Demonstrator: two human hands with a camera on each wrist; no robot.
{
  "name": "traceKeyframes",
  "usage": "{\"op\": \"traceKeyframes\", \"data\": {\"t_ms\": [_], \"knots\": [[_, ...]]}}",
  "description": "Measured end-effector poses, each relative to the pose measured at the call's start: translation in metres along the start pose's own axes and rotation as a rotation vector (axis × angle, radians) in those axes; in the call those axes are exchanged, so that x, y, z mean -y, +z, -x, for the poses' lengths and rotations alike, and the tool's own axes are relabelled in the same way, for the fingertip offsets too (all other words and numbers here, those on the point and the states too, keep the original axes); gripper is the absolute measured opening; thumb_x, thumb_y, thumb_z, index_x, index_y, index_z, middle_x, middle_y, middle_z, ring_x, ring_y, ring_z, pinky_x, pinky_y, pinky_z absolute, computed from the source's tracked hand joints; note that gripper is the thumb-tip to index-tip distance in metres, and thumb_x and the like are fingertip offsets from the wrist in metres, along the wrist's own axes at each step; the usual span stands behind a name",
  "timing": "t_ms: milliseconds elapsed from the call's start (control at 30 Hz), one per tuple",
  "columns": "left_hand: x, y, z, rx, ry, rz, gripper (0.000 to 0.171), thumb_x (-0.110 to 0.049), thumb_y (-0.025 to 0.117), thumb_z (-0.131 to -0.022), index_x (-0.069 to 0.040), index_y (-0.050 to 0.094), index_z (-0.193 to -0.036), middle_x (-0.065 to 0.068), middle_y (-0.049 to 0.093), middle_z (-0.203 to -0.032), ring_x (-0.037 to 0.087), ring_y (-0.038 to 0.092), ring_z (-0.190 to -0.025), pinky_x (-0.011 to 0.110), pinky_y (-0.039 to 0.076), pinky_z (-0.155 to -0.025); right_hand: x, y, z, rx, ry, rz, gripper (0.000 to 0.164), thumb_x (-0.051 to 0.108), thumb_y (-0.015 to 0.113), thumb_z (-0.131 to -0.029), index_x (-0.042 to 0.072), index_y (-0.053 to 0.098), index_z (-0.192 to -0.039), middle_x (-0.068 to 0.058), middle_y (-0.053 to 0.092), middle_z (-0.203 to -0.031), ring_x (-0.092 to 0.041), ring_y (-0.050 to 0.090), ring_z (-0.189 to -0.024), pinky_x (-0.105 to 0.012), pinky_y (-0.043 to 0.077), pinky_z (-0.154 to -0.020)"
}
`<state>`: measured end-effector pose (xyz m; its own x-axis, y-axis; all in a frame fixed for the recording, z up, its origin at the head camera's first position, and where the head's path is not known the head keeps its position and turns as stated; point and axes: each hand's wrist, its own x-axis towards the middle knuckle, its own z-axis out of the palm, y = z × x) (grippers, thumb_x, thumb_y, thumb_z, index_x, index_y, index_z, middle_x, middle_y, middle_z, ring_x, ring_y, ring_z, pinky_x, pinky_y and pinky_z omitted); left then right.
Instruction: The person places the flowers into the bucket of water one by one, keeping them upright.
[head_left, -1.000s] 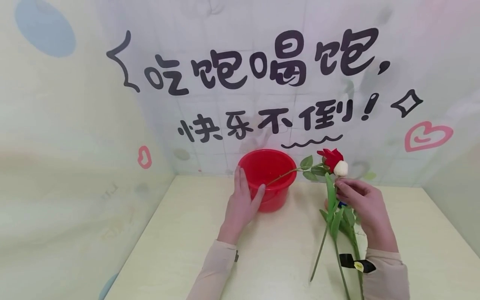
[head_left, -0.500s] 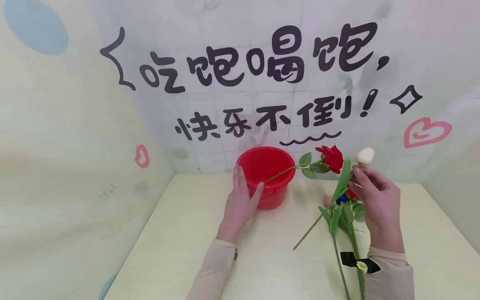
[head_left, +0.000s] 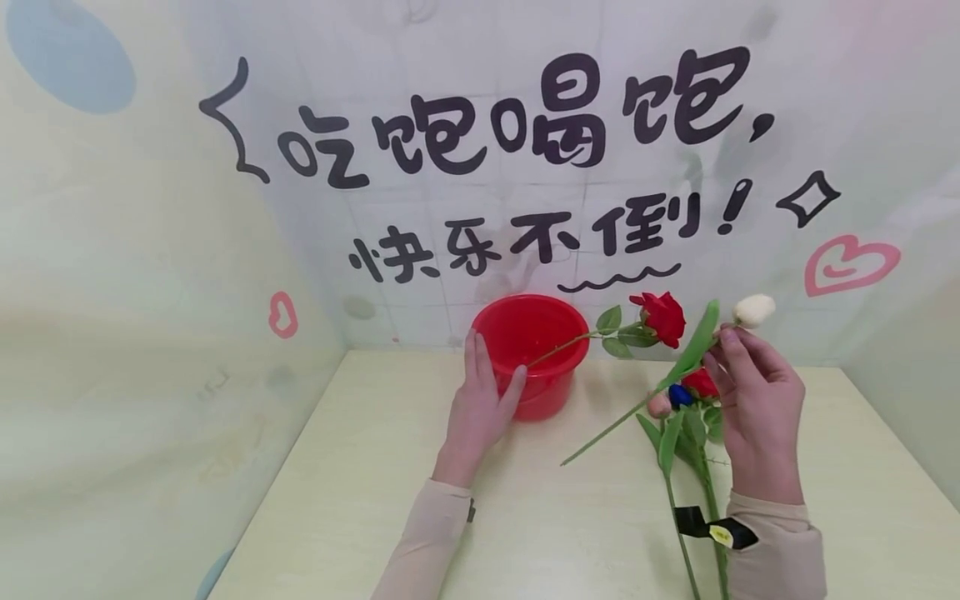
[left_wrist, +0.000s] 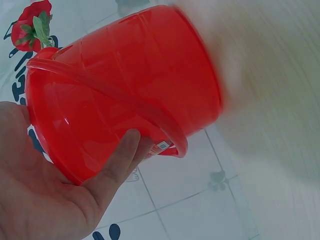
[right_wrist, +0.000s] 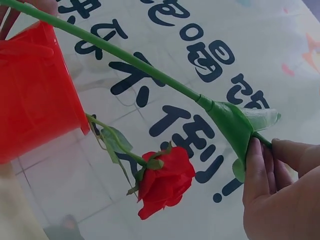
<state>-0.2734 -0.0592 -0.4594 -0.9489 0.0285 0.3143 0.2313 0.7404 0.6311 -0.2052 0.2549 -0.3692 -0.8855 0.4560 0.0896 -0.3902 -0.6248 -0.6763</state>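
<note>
The red bucket (head_left: 542, 396) stands upright on the table against the back wall. My left hand (head_left: 477, 417) rests on its near left side, fingers and thumb spread nearly straight against the wall. A red rose (head_left: 662, 320) leans out over the bucket's right rim, its stem inside. With my right hand (head_left: 761, 400) I pinch a white tulip (head_left: 753, 311) just below the bloom. Its long green stem (right_wrist: 125, 55) slants down and left in front of the bucket, leaf near my fingers. In the right wrist view, the tulip's bloom is hidden.
Below my right hand lie more flowers: a pink tulip (head_left: 659, 405), a blue bloom (head_left: 680, 395) and another red rose (head_left: 701, 383), stems toward the near edge. A printed back wall (head_left: 450, 200) rises directly behind the bucket.
My right hand has lifted the white tulip from near the standing rose and moved it right. Its stem has swung up and left from pointing down. My left hand stays on the bucket.
</note>
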Motion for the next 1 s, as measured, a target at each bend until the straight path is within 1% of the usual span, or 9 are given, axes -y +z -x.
{"op": "traceKeyframes", "data": {"t_ms": [133,267,367,467,567,700,833,900,1000], "knots": [[0.000,0.000,0.000,-0.004,0.005,-0.007,0.107,-0.051,0.071,-0.097,-0.011,0.004,-0.170,0.010,0.041,-0.161,0.023,0.071,-0.099,0.040,0.063,-0.089,-0.001,0.004,0.001,-0.055,-0.006,-0.107,0.028,-0.003,0.077,-0.091,-0.008,0.073,-0.119,-0.015,0.074,-0.109,-0.022,0.078,-0.085,-0.031,0.062,-0.080],[0.000,0.000,0.000,-0.008,0.009,-0.003,0.107,-0.051,0.072,-0.096,-0.012,0.004,-0.170,0.010,0.040,-0.162,0.024,0.070,-0.103,0.040,0.063,-0.090,-0.002,0.007,0.001,-0.116,-0.021,-0.225,0.029,-0.005,0.077,-0.091,-0.009,0.071,-0.120,-0.016,0.072,-0.111,-0.024,0.078,-0.087,-0.033,0.062,-0.080],[0.000,0.000,0.000,-0.009,0.010,0.000,0.108,-0.050,0.072,-0.096,-0.012,0.004,-0.170,0.009,0.040,-0.162,0.025,0.070,-0.106,0.040,0.063,-0.090,-0.002,0.007,0.001,-0.145,-0.027,-0.299,0.030,-0.005,0.076,-0.091,-0.008,0.069,-0.121,-0.016,0.071,-0.113,-0.025,0.078,-0.091,-0.034,0.062,-0.081],[0.000,0.000,0.000,-0.011,0.011,-0.002,0.107,-0.050,0.072,-0.096,-0.012,0.004,-0.170,0.010,0.040,-0.162,0.025,0.070,-0.106,0.040,0.063,-0.090,-0.002,0.008,0.001,-0.167,-0.035,-0.339,0.034,-0.004,0.077,-0.091,-0.008,0.069,-0.124,-0.016,0.070,-0.115,-0.025,0.077,-0.092,-0.035,0.062,-0.082],[-0.001,0.000,0.000,-0.011,0.010,-0.006,0.107,-0.050,0.072,-0.096,-0.011,0.005,-0.170,0.010,0.040,-0.162,0.025,0.070,-0.102,0.040,0.063,-0.089,-0.003,0.009,0.001,-0.190,-0.049,-0.364,0.036,-0.004,0.078,-0.090,-0.007,0.068,-0.125,-0.016,0.070,-0.114,-0.025,0.077,-0.090,-0.035,0.062,-0.083],[-0.002,-0.001,0.001,-0.012,0.004,-0.003,0.107,-0.048,0.073,-0.096,-0.011,0.005,-0.170,0.011,0.042,-0.160,0.024,0.071,-0.099,0.041,0.063,-0.089,-0.005,0.011,-0.001,-0.224,-0.079,-0.405,0.034,-0.005,0.078,-0.090,-0.008,0.069,-0.122,-0.017,0.072,-0.112,-0.025,0.077,-0.089,-0.034,0.062,-0.081],[-0.003,-0.001,0.001,-0.005,-0.010,0.003,0.108,-0.048,0.074,-0.096,-0.012,0.004,-0.170,0.010,0.041,-0.161,0.026,0.070,-0.104,0.042,0.062,-0.091,-0.009,0.011,-0.003,-0.257,-0.098,-0.440,0.033,-0.004,0.078,-0.090,-0.008,0.069,-0.121,-0.016,0.072,-0.113,-0.025,0.076,-0.092,-0.034,0.062,-0.083],[-0.003,-0.001,0.001,-0.001,-0.016,0.005,0.109,-0.047,0.074,-0.095,-0.013,0.004,-0.170,0.010,0.041,-0.161,0.026,0.070,-0.107,0.042,0.062,-0.091,-0.012,0.011,-0.004,-0.274,-0.117,-0.445,0.033,-0.003,0.078,-0.091,-0.007,0.069,-0.122,-0.017,0.071,-0.113,-0.024,0.075,-0.091,-0.034,0.062,-0.084],[-0.003,0.000,0.001,-0.002,-0.017,0.009,0.109,-0.048,0.075,-0.095,-0.013,0.004,-0.170,0.009,0.040,-0.162,0.027,0.069,-0.112,0.042,0.062,-0.091,-0.015,0.012,-0.005,-0.300,-0.144,-0.468,0.029,-0.003,0.078,-0.091,-0.007,0.070,-0.118,-0.016,0.071,-0.110,-0.023,0.074,-0.088,-0.035,0.062,-0.085]]}}
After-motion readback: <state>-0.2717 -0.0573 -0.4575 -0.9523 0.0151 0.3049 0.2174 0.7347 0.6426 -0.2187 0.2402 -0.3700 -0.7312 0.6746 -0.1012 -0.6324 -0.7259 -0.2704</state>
